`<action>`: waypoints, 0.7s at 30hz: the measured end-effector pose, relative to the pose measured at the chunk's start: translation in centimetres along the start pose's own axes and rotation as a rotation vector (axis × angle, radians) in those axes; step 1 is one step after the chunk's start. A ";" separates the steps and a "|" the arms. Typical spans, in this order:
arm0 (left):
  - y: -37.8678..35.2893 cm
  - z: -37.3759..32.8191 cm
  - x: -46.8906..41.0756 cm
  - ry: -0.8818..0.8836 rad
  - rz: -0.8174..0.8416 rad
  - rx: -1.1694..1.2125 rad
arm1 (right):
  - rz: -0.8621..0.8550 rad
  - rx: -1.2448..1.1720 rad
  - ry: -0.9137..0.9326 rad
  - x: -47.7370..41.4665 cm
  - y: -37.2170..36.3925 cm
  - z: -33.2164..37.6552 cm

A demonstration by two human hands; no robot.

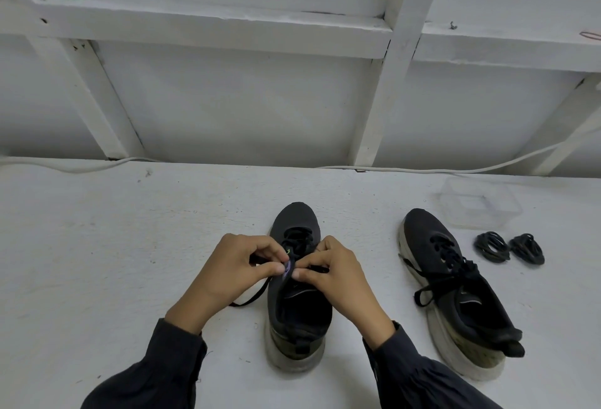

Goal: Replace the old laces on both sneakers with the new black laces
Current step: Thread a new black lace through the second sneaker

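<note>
**Both hands pinch the lace at the top of the middle sneaker**

The sneaker (pixel 300 311) stands on the table (pixel 113 246) straight in front of the person. Its heel is nearest and its toe points away, so its long axis runs directly away from the body, between the two wrists. Its lace (pixel 299 238) is still threaded across the eyelets toward the toe. One free end trails off the shoe's left side onto the table.

The left hand (pixel 227 275) has thumb and forefinger closed on the strand at the left of the tongue (pixel 287 268). The right hand (pixel 338 275), fingers curled, pinches the strand at the right. The hands meet over the tongue, thumbs almost touching, and each is equally near its own side of the shoe.

This looks like the unlacing step on the first shoe, so the task is likely at an early stage. The next rows lie beyond the fingers, toward the toe. The work should therefore move forward along the shoe's axis, with each strand drawn out sideways across it.

The second sneaker (pixel 455 295) sits well to the right, heel near and toe angled away to the left. It is still laced, with loose ends lying over its side.

Just right of its toe lie the new laces (pixel 491 246) in two black coils side by side. A clear box (pixel 478 202) sits just behind them. The right hand is the nearer one to all of these.

A white cable (pixel 422 170) runs along the table's far edge.
</note>
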State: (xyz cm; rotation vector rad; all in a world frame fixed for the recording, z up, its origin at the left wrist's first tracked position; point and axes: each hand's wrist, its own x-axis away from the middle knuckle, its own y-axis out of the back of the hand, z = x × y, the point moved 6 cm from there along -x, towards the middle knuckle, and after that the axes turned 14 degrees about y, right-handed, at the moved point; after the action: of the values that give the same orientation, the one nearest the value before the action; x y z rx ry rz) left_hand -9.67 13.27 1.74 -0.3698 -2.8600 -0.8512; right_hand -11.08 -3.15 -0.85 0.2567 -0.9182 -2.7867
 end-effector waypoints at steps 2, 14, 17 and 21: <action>0.0 -0.2 -0.3 0.002 0.017 -0.028 | -0.004 -0.012 0.000 -0.1 0.1 0.0; -0.4 0.4 -1.3 0.087 0.046 -0.079 | 0.022 -0.017 0.002 -0.1 -0.1 0.1; -0.4 1.0 -1.2 0.105 0.033 -0.004 | 0.034 -0.022 0.006 0.0 -0.1 0.1; -0.5 1.4 -0.9 0.082 0.013 0.044 | 0.030 0.003 0.015 0.1 0.0 0.2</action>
State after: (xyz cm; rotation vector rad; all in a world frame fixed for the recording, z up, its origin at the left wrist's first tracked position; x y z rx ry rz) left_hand -9.04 13.43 0.11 -0.3404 -2.7927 -0.7809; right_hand -11.26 -3.04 -0.75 0.2620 -0.9157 -2.7520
